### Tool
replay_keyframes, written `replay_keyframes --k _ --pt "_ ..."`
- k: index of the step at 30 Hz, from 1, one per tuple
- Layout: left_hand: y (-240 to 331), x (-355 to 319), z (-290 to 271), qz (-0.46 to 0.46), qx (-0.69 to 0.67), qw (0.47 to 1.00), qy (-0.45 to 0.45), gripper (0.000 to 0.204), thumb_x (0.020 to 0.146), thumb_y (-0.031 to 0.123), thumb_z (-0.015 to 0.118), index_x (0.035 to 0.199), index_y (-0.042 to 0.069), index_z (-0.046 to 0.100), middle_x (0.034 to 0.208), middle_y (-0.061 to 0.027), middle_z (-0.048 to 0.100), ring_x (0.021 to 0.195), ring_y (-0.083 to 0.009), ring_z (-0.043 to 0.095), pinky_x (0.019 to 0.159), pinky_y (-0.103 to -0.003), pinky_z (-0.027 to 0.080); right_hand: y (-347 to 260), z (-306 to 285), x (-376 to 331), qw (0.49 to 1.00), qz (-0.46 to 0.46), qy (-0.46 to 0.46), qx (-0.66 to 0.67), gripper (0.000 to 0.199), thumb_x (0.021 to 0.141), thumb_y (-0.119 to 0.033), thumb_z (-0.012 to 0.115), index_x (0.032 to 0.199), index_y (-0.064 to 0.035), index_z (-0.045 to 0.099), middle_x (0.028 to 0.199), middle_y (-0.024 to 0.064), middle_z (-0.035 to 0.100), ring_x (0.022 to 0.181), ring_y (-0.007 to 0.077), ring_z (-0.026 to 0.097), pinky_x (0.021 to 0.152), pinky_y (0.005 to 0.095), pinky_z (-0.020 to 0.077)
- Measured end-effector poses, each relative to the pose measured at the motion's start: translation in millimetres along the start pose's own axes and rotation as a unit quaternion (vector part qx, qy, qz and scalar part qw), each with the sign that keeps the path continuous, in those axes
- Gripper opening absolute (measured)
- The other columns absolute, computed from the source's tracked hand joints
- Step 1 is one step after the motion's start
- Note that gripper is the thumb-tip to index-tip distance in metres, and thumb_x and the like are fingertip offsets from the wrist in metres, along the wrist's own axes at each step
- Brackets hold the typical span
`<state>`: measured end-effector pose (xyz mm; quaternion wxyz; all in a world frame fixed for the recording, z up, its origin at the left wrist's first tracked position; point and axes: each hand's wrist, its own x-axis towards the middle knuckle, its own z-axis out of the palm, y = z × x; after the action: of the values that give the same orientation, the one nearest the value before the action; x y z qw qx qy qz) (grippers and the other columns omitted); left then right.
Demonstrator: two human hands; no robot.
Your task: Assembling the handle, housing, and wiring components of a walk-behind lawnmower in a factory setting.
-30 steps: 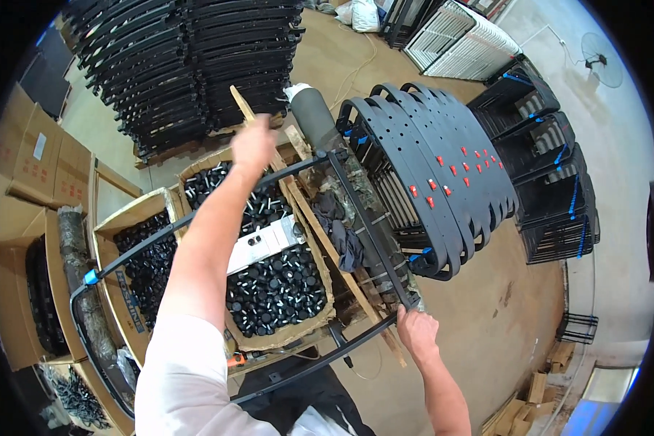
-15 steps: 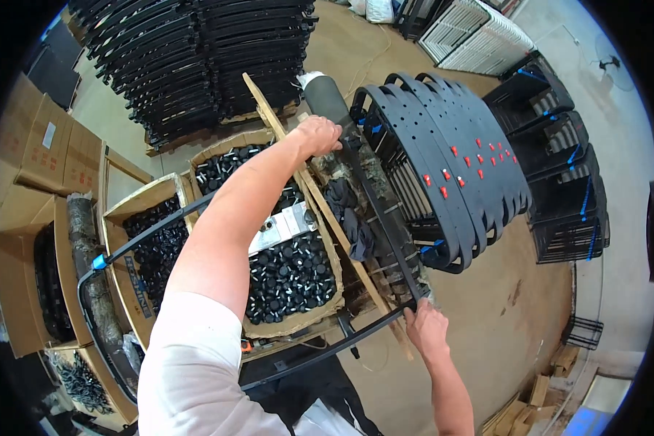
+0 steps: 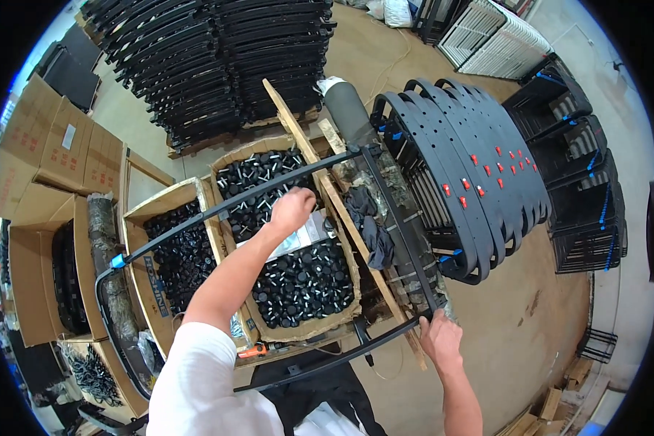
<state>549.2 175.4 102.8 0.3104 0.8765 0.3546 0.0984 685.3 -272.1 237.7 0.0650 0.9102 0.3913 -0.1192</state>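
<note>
A black metal frame [image 3: 400,229] lies across the work area, its long rails running left to a rounded end with a blue clip [image 3: 118,260]. My right hand [image 3: 441,336] is closed round its near right corner. My left hand [image 3: 293,208] is off the frame, over a cardboard box [image 3: 345,309] of black round-headed studs [image 3: 298,287] with metal shanks. Its fingers curl downward beside a clear plastic bag [image 3: 309,231]; the fingertips are hidden, so I cannot tell whether they hold anything. The frame's far rail passes just beyond this hand.
A second box [image 3: 174,251] of small black parts stands left of the studs. A wooden strip [image 3: 341,211] and dark cloth [image 3: 370,229] lie under the frame. An orange tool [image 3: 253,352] sits near me. Curved black panels [image 3: 472,167] with red pieces stand right; black frames [image 3: 218,65] are stacked behind.
My left hand has let go of the frame's far right corner and moved left and nearer, over the box of studs. My right hand stays on the near corner. The view has shifted slightly.
</note>
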Motion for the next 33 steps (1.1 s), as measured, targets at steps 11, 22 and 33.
replay_keyframes --k 11,22,33 --pt "-6 51 27 -0.127 0.096 0.963 -0.219 0.043 0.095 0.034 0.061 0.118 -0.001 0.071 0.119 -0.0237 0.073 0.115 -0.044 0.069 0.099 -0.05 0.055 -15 -20 2 0.996 0.045 -0.075 -0.02 0.038 0.097 -0.034 0.065 0.103 0.0037 0.061 0.086 0.0264 0.074 0.084 0.0433 0.074 0.075 0.0521 0.0583" --pt "-18 -185 -36 -0.2 -0.47 0.856 -0.077 0.041 0.105 0.016 0.062 0.14 -0.001 0.053 0.116 -0.0084 0.07 0.095 -0.0147 0.064 0.087 -0.032 0.055 -186 -22 120 0.933 -0.266 0.042 0.241 0.019 0.093 -0.019 0.07 0.107 -0.007 0.072 0.105 0.0144 0.073 0.101 0.0367 0.069 0.087 0.046 0.0547" --pt "13 -397 -51 -0.252 -0.565 0.785 -0.028 0.035 0.106 0.009 0.06 0.14 0.002 0.055 0.117 -0.0046 0.067 0.104 -0.0111 0.063 0.096 -0.028 0.052 -362 87 291 0.979 -0.199 -0.037 -0.019 0.043 0.09 -0.043 0.072 0.112 -0.0062 0.076 0.114 0.0193 0.076 0.112 0.0365 0.072 0.097 0.0465 0.0567"
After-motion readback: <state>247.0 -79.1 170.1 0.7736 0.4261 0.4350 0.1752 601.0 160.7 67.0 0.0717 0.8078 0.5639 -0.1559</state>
